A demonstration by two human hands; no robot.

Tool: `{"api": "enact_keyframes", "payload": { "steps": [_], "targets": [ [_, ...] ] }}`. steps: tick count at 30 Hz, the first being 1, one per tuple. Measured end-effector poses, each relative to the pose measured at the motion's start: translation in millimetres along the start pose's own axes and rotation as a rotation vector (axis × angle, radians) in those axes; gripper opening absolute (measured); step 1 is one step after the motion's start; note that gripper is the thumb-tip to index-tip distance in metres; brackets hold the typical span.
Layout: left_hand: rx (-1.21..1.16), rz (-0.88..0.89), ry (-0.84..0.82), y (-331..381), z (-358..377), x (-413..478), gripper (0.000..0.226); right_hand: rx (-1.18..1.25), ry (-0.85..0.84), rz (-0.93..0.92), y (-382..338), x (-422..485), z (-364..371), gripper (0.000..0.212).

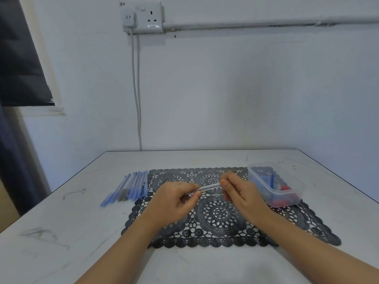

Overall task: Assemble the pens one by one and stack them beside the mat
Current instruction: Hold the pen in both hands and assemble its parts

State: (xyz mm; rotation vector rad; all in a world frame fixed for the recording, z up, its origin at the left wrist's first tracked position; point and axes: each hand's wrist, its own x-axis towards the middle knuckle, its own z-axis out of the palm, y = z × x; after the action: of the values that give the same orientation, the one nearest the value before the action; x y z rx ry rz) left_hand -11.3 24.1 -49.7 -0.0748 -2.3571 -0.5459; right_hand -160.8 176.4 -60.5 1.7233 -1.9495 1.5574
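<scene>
Pen barrel [207, 187] pinched between left hand [174, 201] and right hand [240, 193], both ends hidden.

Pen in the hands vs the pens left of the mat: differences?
The held pen is lifted over the mat, gripped by left hand and right hand; the row of pens lies on the table. The held pen looks clear; the row of pens shows blue and grey. Both are slim.
</scene>
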Motion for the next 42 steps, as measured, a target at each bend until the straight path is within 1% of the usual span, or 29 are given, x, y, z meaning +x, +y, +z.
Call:
{"api": "enact_keyframes", "payload": {
  "steps": [3,6,9,12,13,16,18,20,22,24,25,27,28,29,30,31,32,33,34,35,38,42],
  "targets": [
    [0.023,0.010,-0.010,0.8,0.2,-0.2,0.029,-0.051,0.047,-0.020,-1.9,1.7,-2.6,0.047],
    [0.041,0.018,-0.003,0.1,1.6,0.3,0.029,-0.051,0.063,-0.004,-2.1,2.2,-2.8,0.050],
    [0.015,0.005,0.026,-1.3,0.4,-0.2,0.031,-0.023,0.014,-0.002,-1.8,0.8,-1.0,0.040],
    [0.043,0.026,0.047,-3.1,-0.2,0.0,0.032,-0.019,0.006,0.017,-6.3,0.9,-3.5,0.027],
    [0.053,0.034,0.044,-3.6,0.3,0.3,0.033,-0.002,0.014,0.046,-8.3,1.3,-4.7,0.028],
    [0.093,0.052,0.039,-7.9,1.2,0.4,0.034,0.076,0.005,0.186,-11.3,2.9,-4.2,0.038],
    [0.150,0.073,0.062,-12.7,1.3,0.4,0.034,0.212,-0.032,0.318,-14.6,3.5,-1.4,0.042],
    [0.208,0.107,0.094,-17.6,1.2,0.5,0.033,0.325,-0.055,0.418,-18.1,3.9,1.8,0.042],
    [0.273,0.140,0.111,-21.4,1.1,0.6,0.031,0.358,-0.059,0.474,-18.5,3.4,5.6,0.041],
    [0.329,0.164,0.114,-25.2,0.8,0.5,0.028,0.340,-0.048,0.470,-16.9,1.6,8.6,0.040],
    [0.349,0.174,0.114,-27.3,0.2,0.5,0.027,0.289,-0.042,0.446,-14.6,0.0,9.9,0.039],
    [0.377,0.179,0.116,-30.7,-0.9,0.8,0.028,0.072,-0.054,0.364,-10.6,-3.4,12.0,0.033],
    [0.391,0.156,0.122,-32.7,-1.1,0.8,0.030,-0.062,-0.088,0.308,-8.2,-5.3,13.7,0.028],
    [0.398,0.113,0.139,-35.3,-1.1,0.7,0.031,-0.189,-0.151,0.259,-6.3,-7.2,16.1,0.028],
    [0.392,0.055,0.169,-39.2,-1.1,0.8,0.033,-0.302,-0.231,0.231,-4.6,-9.2,18.6,0.037],
    [0.375,-0.017,0.210,-43.7,-1.2,1.1,0.034,-0.381,-0.310,0.218,-3.0,-10.5,21.0,0.054],
    [0.352,-0.100,0.247,-47.6,-1.9,1.1,0.034,-0.428,-0.380,0.218,-1.4,-11.9,22.9,0.070],
    [0.329,-0.186,0.272,-50.4,-3.1,0.8,0.033,-0.460,-0.437,0.216,0.4,-12.8,24.8,0.081],
    [0.306,-0.267,0.290,-52.4,-4.3,0.5,0.033,-0.488,-0.485,0.211,1.8,-14.0,26.2,0.088],
    [0.281,-0.343,0.307,-53.6,-5.0,0.3,0.036,-0.517,-0.531,0.202,3.7,-15.3,27.2,0.090],
    [0.220,-0.536,0.369,-59.5,-12.7,-1.8,0.041,-0.620,-0.646,0.167,6.7,-15.6,30.4,0.089],
    [0.299,-0.686,0.395,-83.3,-32.6,-6.7,0.041,-0.689,-0.712,0.143,6.0,-13.9,31.4,0.095]
  ]
}}
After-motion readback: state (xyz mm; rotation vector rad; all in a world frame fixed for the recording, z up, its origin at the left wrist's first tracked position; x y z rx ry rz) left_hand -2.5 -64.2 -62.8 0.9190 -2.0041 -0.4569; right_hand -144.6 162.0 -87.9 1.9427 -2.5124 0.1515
